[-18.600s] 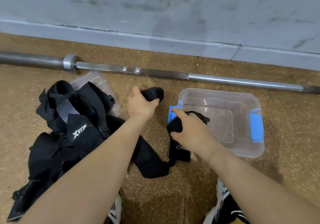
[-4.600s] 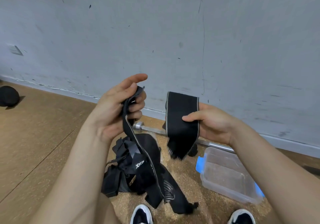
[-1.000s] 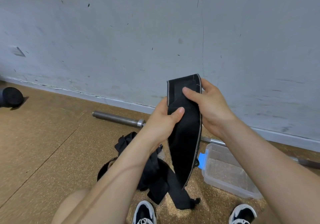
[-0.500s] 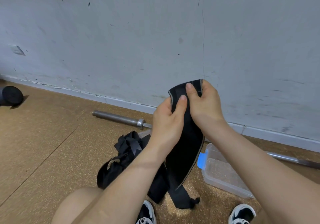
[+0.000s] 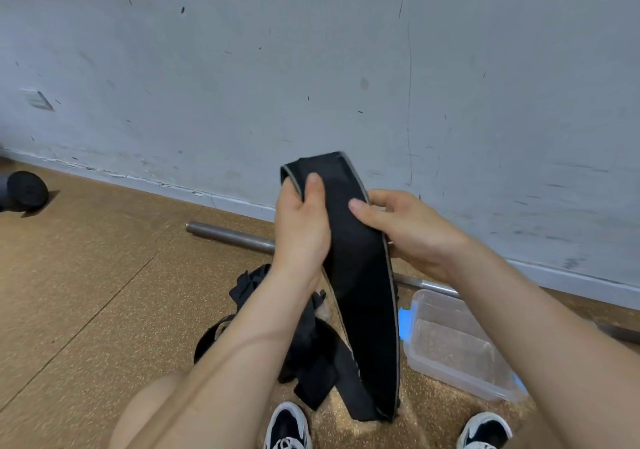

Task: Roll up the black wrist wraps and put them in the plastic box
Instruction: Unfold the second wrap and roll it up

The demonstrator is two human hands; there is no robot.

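Observation:
A long black wrist wrap (image 5: 360, 275) with grey edges hangs in front of me, its lower end reaching the floor near my shoes. My left hand (image 5: 301, 230) grips its upper left edge, thumb on the front face. On the right edge my right hand (image 5: 405, 230) pinches the wrap, thumb across the fabric. The wrap's top end curls over above my hands. A clear plastic box (image 5: 457, 344) with blue clips stands on the floor at the lower right, with nothing visible inside it. Further black wraps and straps lie in a pile (image 5: 311, 351) on the floor behind my left forearm.
A steel barbell (image 5: 228, 235) lies along the base of the grey wall (image 5: 311, 67). A dark round object (image 5: 24, 192) sits at the far left on the cork-coloured floor (image 5: 86, 292). My two black-and-white shoes (image 5: 287, 428) show at the bottom edge.
My hands have moved slightly apart on the wrap; the right hand has slid lower on the right edge, and the wrap's top end now curls over above the left thumb.

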